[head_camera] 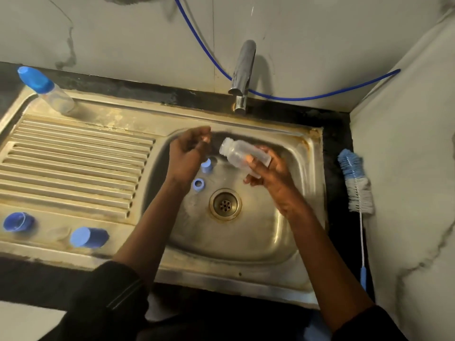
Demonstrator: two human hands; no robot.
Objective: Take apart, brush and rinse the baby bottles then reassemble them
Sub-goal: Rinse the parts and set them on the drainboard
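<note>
I see the dark desk (37, 279) carrying a steel sink (246, 279), with the basin at the right and the ribbed drainboard (73, 163) at the left. A tap (243, 70) stands at the sink's back edge with its spout over the basin. A blue hose (320, 96) loops along the wall behind it. A long brush (357, 183) lies at the desk's right edge against the wall, bristles toward the back and handle toward the front.

Both hands are over the basin. The right hand (273, 178) grips an open bottle (241, 152), clear and uncapped, tilted with its mouth up and to the left. The left hand (188, 156) is just beside that mouth with its fingers curled inward. I cannot tell whether it pinches anything.

A capped bottle (49, 92) stands at the drainboard's back left corner with its blue top on. Near the front left corner a blue cap (18, 222) lies on its side, and a second blue cap (88, 237) lies near it to the right. Something clear between them is too faint for me to name. In the basin, a small blue piece (206, 166) and a blue ring (198, 184) lie close together by the left wrist, left of the drain (225, 205).
</note>
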